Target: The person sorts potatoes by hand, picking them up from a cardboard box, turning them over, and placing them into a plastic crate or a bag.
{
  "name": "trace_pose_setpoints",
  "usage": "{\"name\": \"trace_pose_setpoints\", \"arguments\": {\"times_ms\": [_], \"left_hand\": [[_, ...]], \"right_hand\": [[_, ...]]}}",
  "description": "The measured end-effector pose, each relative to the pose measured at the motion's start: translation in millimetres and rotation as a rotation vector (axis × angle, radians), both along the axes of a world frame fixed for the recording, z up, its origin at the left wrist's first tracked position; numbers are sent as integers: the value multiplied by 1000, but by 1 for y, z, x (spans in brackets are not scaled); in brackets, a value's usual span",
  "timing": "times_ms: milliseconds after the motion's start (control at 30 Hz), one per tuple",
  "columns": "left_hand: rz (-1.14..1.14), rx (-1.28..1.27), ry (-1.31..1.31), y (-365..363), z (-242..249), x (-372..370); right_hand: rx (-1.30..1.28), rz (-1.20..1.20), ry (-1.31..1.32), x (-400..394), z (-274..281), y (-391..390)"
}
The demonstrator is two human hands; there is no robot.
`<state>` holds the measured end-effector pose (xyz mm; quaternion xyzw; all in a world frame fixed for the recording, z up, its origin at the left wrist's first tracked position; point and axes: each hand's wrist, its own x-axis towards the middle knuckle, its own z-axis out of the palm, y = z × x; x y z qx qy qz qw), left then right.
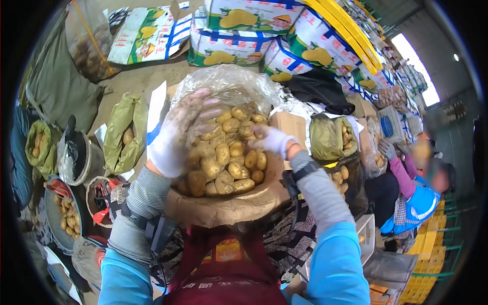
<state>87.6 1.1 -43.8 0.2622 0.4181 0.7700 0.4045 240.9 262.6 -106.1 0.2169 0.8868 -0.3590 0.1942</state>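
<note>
Potatoes [223, 152] lie heaped in a round container with a brown padded rim [223, 213], right in front of me. Clear plastic sheeting [229, 79] is bunched along its far side. My left hand [178, 132], in a white glove soiled at the fingers, is open over the left side of the heap, fingers stretched out and partly blurred. At the heap's right edge, my right hand [275, 141], also gloved in white, has its fingers bent around a potato [247, 133]; the fingertips are slightly blurred.
Printed potato cartons [231, 48] are stacked at the back. Green bags of potatoes stand left [124, 134] and right [333, 137]. A tub [63, 213] of potatoes sits at lower left. Another person [414, 198] in a blue vest works at right, near yellow crates [424, 249].
</note>
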Motion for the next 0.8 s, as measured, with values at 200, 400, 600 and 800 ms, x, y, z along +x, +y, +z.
{"name": "trace_pose_setpoints", "arguments": {"times_ms": [200, 400, 600, 800], "left_hand": [[26, 114, -202, 0, 3, -16], [-15, 29, -199, -1, 11, -20], [-98, -283, 329, 18, -18, -1], [-215, -438, 333, 34, -29, 29]], "right_hand": [[332, 339, -696, -38, -187, -60], [249, 177, -528, -25, -177, -32], [-577, -414, -104, -15, -40, -37], [-740, -527, 204, 16, 53, -64]]}}
